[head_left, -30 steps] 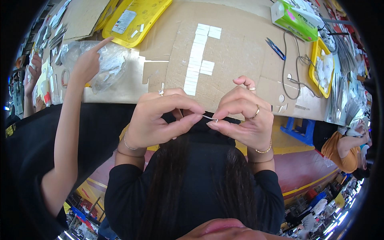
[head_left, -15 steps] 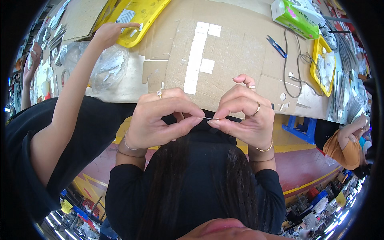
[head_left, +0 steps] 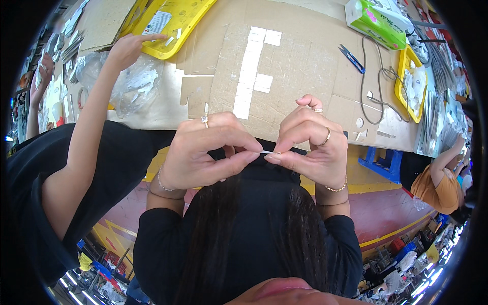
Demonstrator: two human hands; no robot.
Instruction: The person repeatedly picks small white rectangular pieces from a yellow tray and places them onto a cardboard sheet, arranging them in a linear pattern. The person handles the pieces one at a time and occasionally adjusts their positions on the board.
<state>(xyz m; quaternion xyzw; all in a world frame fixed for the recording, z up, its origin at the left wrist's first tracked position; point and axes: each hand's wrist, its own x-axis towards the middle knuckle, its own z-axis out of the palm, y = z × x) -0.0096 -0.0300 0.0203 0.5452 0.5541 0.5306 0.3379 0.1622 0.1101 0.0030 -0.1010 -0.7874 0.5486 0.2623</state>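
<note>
A small, thin white piece (head_left: 267, 152), like a folded label, stretches between my fingertips close in front of my body. The thumb and forefinger of my left hand (head_left: 203, 150) pinch its left end. My right hand (head_left: 314, 147) pinches the right end, its other fingers curled or raised. Beyond my hands, a column of white labels (head_left: 248, 73) lies on the cardboard-covered table (head_left: 305, 66), with two more labels set against its right side.
At the left, a co-worker's hand (head_left: 125, 52) points over a yellow tray (head_left: 178, 43) holding small white pieces. A clear plastic bag (head_left: 137, 84) lies nearby. To the right are thread snips (head_left: 352, 58), a dark cord (head_left: 362, 86), a green tissue pack (head_left: 376, 23) and another yellow tray (head_left: 398, 84).
The white piece has turned slightly, showing more of its flat face between my fingers. The co-worker's hand has drawn back left from the tray's small pieces.
</note>
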